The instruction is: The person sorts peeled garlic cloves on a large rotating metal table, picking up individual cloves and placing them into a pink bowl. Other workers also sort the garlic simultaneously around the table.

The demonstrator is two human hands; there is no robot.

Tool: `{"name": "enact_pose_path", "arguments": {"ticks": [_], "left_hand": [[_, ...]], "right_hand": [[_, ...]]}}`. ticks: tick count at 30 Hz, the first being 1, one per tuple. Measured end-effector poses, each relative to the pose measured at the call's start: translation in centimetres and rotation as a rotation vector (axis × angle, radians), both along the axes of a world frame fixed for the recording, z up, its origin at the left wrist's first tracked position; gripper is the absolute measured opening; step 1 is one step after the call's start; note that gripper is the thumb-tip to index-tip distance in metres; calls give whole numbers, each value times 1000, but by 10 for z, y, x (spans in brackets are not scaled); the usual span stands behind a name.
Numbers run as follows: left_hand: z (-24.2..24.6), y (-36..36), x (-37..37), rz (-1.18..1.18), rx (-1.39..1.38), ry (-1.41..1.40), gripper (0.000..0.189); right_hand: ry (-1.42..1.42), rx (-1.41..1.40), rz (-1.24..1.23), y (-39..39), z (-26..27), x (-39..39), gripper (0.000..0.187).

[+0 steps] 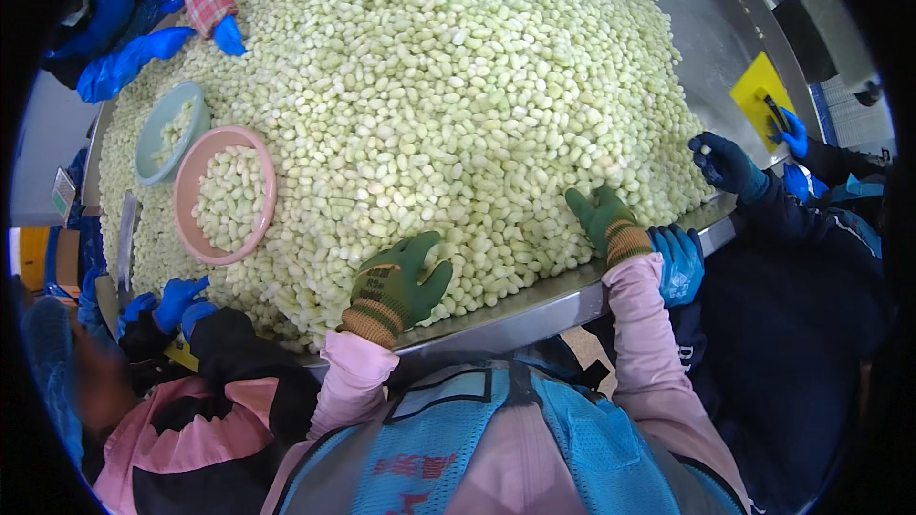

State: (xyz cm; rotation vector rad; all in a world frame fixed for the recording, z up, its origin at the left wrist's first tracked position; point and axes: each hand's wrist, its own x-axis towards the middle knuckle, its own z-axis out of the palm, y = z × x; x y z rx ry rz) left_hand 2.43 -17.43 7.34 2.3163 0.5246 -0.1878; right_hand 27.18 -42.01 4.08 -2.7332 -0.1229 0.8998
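Note:
A thick layer of small pale green oval fruits (458,121), their exact kind not clear, covers much of a steel table. My left hand (406,282), in a green coated glove with a tan knitted cuff, rests on the near edge of the heap with thumb and fingers apart. Farther right, my right hand (603,218) wears a matching glove and touches the fruits near the table's rim, its fingers apart and their tips partly hidden. Neither hand visibly grips a fruit. Left of my hands, a pink plastic bowl (269,211) holds fruits and stands against a light blue bowl (145,174).
The raised steel rim (515,320) runs between my body and the heap. At right, a co-worker's dark blue glove (723,163) holds one fruit; beyond, another gloved hand holds a yellow plate with a black handle (762,100). Co-workers' blue gloves reach in at left and far side.

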Motion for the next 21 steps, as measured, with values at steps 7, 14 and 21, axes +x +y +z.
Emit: {"name": "enact_pose_path", "arguments": {"ticks": [7, 14, 21], "left_hand": [[-17, 21, -4, 224, -140, -89, 44], [-46, 33, -18, 443, -394, -333, 42], [-34, 19, -17, 324, -120, -292, 36]], "right_hand": [[286, 49, -85, 8, -25, 64, 104], [429, 181, 85, 40, -47, 34, 104], [485, 209, 137, 48, -54, 21, 104]]}}
